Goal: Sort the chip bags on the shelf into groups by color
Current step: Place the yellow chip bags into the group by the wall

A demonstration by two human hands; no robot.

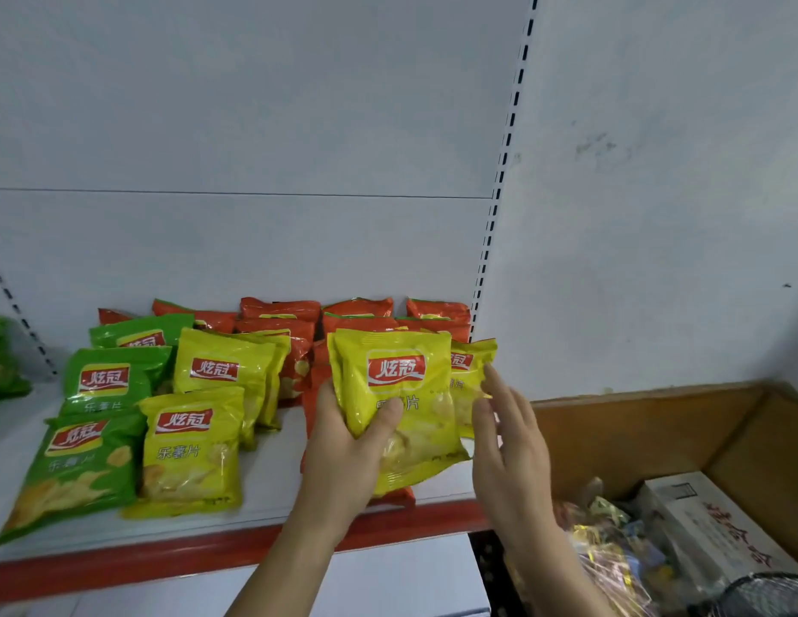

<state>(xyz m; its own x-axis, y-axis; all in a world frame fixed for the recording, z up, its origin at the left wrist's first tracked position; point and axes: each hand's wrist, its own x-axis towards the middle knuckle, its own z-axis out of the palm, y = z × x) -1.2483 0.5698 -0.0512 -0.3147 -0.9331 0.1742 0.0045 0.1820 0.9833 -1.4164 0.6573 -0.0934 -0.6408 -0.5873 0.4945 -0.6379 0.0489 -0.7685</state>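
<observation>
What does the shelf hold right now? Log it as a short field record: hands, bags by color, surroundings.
left hand: left hand grips a yellow bag, thumb on its front
right hand: right hand open, fingers straight, beside another yellow bag
yellow group: yellow bags at mid-shelf
green group: green bags at left
red group: red bags along the back
shelf: white shelf, red front edge
right of shelf: wooden bin with a white box

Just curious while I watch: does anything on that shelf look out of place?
Yes. A yellow bag stands at the right end, in front of the red bags, apart from the yellow group further left. The left hand holds another yellow bag there too.
</observation>
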